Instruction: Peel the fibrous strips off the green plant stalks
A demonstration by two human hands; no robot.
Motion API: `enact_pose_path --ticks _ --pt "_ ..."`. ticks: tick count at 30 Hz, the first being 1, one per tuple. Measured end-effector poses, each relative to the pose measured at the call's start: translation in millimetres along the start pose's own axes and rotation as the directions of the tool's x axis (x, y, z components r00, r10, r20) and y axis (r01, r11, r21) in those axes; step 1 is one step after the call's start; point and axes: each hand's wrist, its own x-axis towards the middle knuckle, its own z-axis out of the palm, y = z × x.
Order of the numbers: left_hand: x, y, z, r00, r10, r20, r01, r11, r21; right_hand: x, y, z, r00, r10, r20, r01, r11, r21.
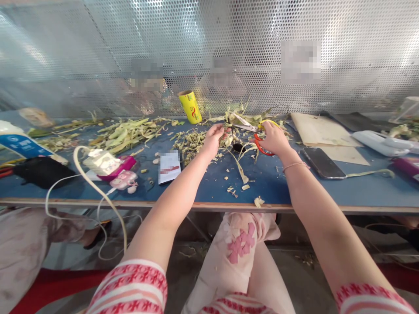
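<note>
Nearest the camera, red-and-white striped sleeves and a pale trouser knee with a pink patch are seen below the table edge (209, 206). White cable (98, 192) is looped off the front left of the blue table top. Loose husk scraps (240, 174) are scattered just past the edge, between the two forearms.

Further in, a blurred card (169, 165) is lying left of the left forearm; a pink device (126, 179) and a wrapped packet (101, 160) are beside it. A dark phone (323, 162) is lying flat right of the right wrist, which carries a thin bracelet.

Mid table: left hand (212, 138) is closed, fingers pinched on a pale green plant stem (229, 135) held over the table. Right hand (274, 137) is closed through the orange handles of scissors (253, 131), grip clamped on them; blades are pointed left at the stem, slightly parted, tip just beside the left fingers. Stem is held between both hands, above a dark hole in the table top.

Behind, a pile of green leaf trimmings (127, 131) is spread to the left, a yellow roll (190, 106) stands tilted at the back, cardboard sheet (322, 131) lies back right. Perforated metal screen (209, 52) closes the far side.
</note>
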Motion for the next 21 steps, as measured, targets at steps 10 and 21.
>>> enact_pose_path --ticks 10,21 --pt "-7.1 7.8 8.7 0.999 -0.038 -0.005 0.038 0.998 0.056 -0.8 -6.5 -4.9 0.998 0.011 -0.058 -0.015 0.997 -0.080" --pt "-8.5 14.9 9.6 0.999 -0.018 -0.038 0.021 0.997 0.073 -2.2 -6.9 -9.9 0.994 0.009 -0.112 -0.020 0.995 -0.101"
